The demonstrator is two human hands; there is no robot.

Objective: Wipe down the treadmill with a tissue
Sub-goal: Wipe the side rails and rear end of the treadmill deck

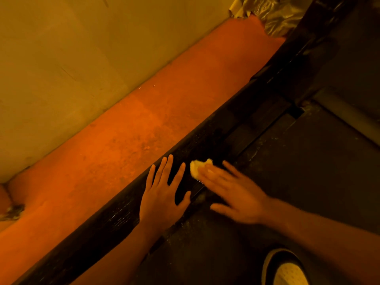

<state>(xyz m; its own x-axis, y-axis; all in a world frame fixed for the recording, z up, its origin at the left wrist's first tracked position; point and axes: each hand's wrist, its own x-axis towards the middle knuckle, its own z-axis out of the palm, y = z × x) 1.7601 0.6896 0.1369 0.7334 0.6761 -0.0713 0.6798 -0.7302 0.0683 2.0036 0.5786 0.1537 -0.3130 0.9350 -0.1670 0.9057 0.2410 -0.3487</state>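
The treadmill's black side rail [115, 219] runs diagonally from lower left to upper right, dusty, with the dark belt [287, 171] to its right. My left hand [162, 194] lies flat on the rail, fingers spread and straight. Just to its right, my right hand [232, 190] presses a small pale tissue [197, 166] onto the rail under straight fingers; the hand is motion-blurred and covers most of the tissue.
An orange floor strip [123, 130] lies between the rail and a pale wall [72, 58]. Crumpled plastic sheeting [273, 13] sits at the top. A shoe [285, 268] stands on the belt at bottom right. A grey upright bar [345, 116] crosses the right side.
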